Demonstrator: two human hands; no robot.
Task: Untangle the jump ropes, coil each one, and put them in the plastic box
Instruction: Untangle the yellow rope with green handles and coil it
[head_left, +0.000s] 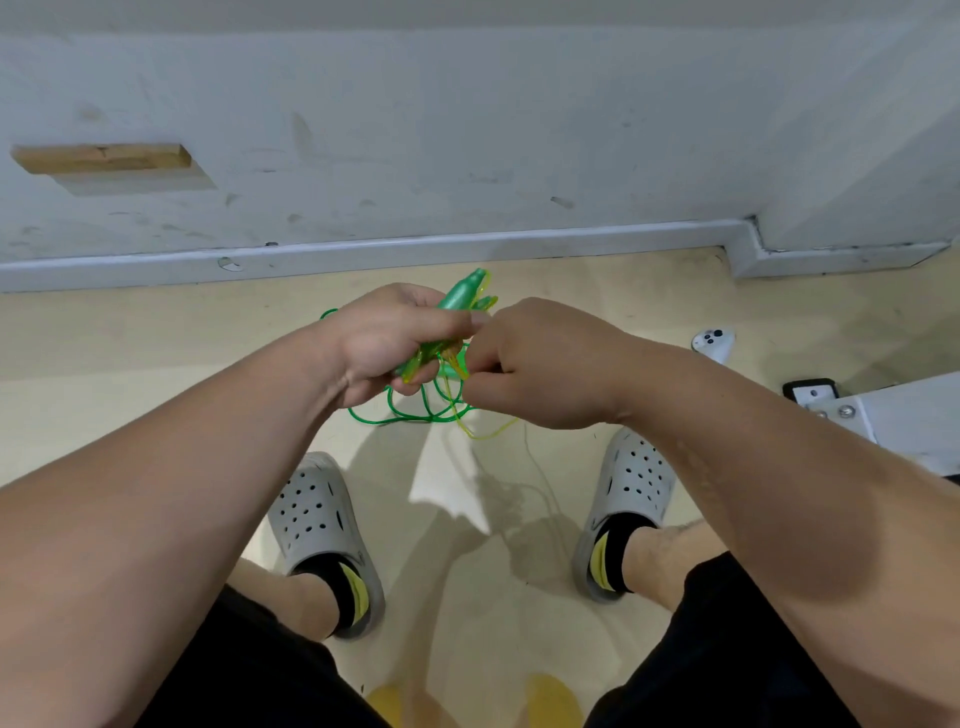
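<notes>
The left hand (384, 338) is closed around a bundle of green handles (460, 296), whose tips are seen poking out past the knuckles toward the wall. The right hand (530, 364) is curled against it, and a yellow strand appears to be pinched between thumb and fingers — the exact contact is hidden by the knuckles. Below both hands the green rope (410, 415) hangs in several loose loops, and the yellow rope (485, 432) is passed among them before it trails down toward the floor (156, 364) between the two grey clogs (317, 514). The plastic box is not seen anywhere in view.

The main risk is judged to lie in the pull. If the yellow strand is drawn hard while it crosses the green loops, the tangle could be cinched into a tight knot instead of being freed. The cord looks thin and slick, so it could be lost from a light pinch. Should the left hand's hold on the handles be loosened, the hanging loops could fall and be mixed again on the floor. The trailing end could also be caught under a clog — a snag that would jerk the bundle.
</notes>
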